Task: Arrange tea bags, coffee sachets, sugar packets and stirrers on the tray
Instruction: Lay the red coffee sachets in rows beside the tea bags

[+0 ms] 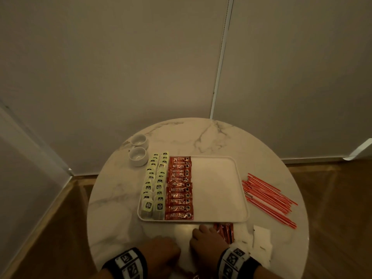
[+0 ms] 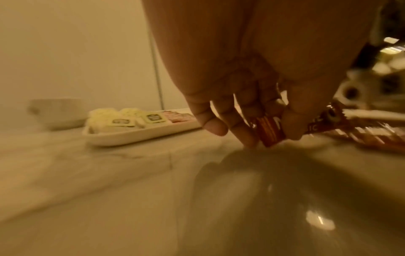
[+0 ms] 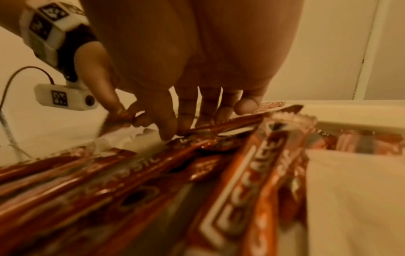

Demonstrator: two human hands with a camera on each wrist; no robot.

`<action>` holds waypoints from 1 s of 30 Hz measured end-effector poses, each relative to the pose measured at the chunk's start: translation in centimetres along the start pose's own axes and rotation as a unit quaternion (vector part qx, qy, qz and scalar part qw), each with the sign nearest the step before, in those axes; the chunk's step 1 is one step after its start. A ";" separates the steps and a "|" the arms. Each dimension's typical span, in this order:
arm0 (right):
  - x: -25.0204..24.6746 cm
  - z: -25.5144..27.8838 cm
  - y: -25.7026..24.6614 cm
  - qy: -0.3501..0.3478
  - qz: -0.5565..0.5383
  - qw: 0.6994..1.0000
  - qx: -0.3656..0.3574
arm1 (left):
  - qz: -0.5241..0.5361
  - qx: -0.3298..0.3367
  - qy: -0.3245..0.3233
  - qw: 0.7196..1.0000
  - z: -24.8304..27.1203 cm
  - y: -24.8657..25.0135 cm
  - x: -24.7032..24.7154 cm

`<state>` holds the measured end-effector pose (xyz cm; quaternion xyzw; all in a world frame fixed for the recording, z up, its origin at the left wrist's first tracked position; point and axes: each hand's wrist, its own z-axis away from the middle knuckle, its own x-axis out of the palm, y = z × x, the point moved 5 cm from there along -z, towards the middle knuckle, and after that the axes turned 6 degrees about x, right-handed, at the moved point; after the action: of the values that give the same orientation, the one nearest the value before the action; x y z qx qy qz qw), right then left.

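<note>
At the table's near edge, left hand (image 2: 241, 110) pinches one coffee sachet (image 2: 274, 131), right hand (image 1: 207, 240) fingers the loose pile beside the tray (image 1: 221, 220); coffee step, likely next: lay it into the red column (image 1: 179, 188).

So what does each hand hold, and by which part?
Left hand pinches a red coffee sachet near its lower end. Right hand: fingers touch loose sachets; grip unclear.

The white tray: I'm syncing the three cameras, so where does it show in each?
Head: white tray at table centre.
Left wrist: middle left, behind the left hand.
Right wrist: far right edge, partly hidden.
Shared landmark: its row of coffee sachets.
</note>
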<state>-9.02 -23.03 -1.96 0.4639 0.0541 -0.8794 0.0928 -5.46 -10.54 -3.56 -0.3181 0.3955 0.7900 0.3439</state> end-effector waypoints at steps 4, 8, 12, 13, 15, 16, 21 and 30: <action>-0.9 -0.2 -0.2 0.057 -0.055 0.997 -0.021 | 0.171 -0.047 0.133 0.975 0.9 -1.9 -2.2; -2.9 0.0 2.2 0.140 -0.269 0.951 0.057 | 0.371 -0.098 0.191 0.903 1.5 -3.5 -3.6; -5.4 0.4 4.5 0.173 -0.456 0.870 0.081 | 0.454 -0.114 0.200 0.861 1.7 -3.1 -5.9; -6.0 0.5 4.7 0.170 -0.514 0.837 0.080 | 0.453 -0.114 0.207 0.860 1.7 -3.1 -6.3; -6.5 0.5 5.0 0.145 -0.641 0.750 0.073 | 0.463 -0.119 0.212 0.852 1.6 -2.8 -7.0; -6.6 0.5 4.9 0.127 -0.691 0.708 0.066 | 0.474 -0.123 0.212 0.846 1.5 -2.8 -7.1; -7.1 0.5 4.5 0.128 -0.678 0.721 0.066 | 0.416 -0.087 0.257 0.868 1.0 -1.5 -8.2; -6.2 0.9 4.3 0.121 -0.612 0.781 0.021 | 0.435 -0.043 0.246 0.865 0.8 -0.5 -8.5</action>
<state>-5.37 -26.73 3.64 0.4378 0.3190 -0.6887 -0.4819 -0.45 -12.13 3.18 -0.3124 0.5315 0.7714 -0.1573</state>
